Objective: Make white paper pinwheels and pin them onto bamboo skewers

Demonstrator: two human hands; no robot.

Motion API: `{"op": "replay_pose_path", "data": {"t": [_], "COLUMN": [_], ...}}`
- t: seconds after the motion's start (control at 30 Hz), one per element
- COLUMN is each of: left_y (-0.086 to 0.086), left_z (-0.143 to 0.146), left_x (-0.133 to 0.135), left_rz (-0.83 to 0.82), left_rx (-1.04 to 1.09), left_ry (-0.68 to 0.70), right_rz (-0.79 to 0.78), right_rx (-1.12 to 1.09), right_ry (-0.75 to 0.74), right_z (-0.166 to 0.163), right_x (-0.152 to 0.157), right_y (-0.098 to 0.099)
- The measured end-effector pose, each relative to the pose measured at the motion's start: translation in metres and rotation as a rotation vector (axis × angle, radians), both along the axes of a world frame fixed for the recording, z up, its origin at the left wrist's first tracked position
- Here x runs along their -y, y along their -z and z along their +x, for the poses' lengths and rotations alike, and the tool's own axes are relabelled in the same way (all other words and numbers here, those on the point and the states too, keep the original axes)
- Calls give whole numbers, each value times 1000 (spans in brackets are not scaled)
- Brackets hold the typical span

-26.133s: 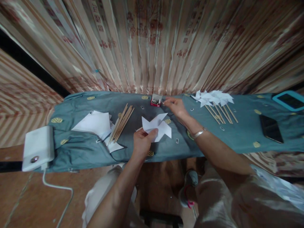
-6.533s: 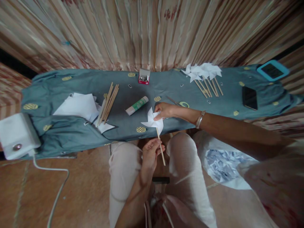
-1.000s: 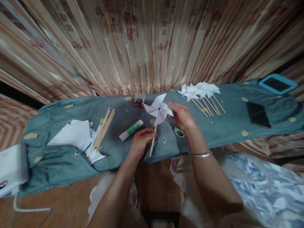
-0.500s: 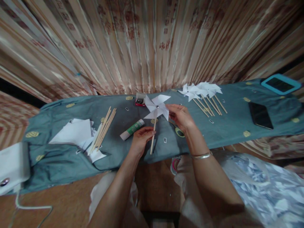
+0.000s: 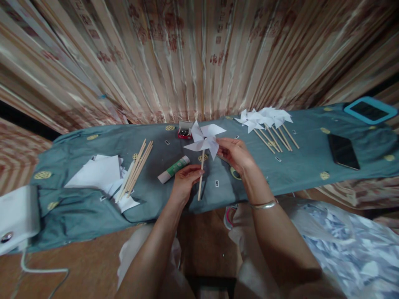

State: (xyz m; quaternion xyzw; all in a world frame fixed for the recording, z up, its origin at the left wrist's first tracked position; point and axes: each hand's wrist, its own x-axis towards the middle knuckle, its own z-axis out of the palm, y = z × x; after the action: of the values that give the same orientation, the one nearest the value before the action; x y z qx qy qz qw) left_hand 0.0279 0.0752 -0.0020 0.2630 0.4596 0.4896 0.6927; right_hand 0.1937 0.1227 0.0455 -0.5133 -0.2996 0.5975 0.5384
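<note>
A white paper pinwheel (image 5: 205, 143) with a silver pin at its centre is held upright over the middle of the table. My left hand (image 5: 186, 180) is closed, pinching the pinwheel's wooden stick (image 5: 201, 170) below the blades. At the pinwheel's right side, the fingers of my right hand (image 5: 236, 153) are closed at the edge of a blade; their tips are partly hidden. A glue stick (image 5: 173, 169) lies beside my left hand. Behind the pinwheel stands a small open red box (image 5: 184, 133) of pins. Under my right hand, yellow-green scissor handles (image 5: 236, 173) show in part.
Several pinwheels (image 5: 264, 118) lie at the back right, near a black phone (image 5: 343, 151) and a blue-framed tablet (image 5: 370, 111). To the left are wooden sticks (image 5: 139, 168), white paper pieces (image 5: 95, 173) and a white device (image 5: 18, 218) with a cable. A curtain (image 5: 187, 62) hangs behind the table.
The pinwheel's blades have turned a little on the pin, with my right fingers at a blade's edge. My left hand keeps its grip on the stick.
</note>
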Motion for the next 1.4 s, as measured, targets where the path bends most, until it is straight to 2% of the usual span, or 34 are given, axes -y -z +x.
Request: {"op": "replay_pose_path", "data": {"t": [0.8, 1.17, 1.4], "left_y": [-1, -2, -4], "left_z": [2, 0, 0], "left_x": [-1, -2, 0], "left_rz": [18, -1, -17], "left_rx": [-4, -5, -11], "left_ry": [-1, -16, 51], "right_rz": [-46, 14, 16], "right_rx": [-48, 47, 45], "right_ry": [-66, -147, 5], "right_z": [-7, -1, 12], "right_x": [3, 4, -3], "right_y": [-1, 1, 5]}}
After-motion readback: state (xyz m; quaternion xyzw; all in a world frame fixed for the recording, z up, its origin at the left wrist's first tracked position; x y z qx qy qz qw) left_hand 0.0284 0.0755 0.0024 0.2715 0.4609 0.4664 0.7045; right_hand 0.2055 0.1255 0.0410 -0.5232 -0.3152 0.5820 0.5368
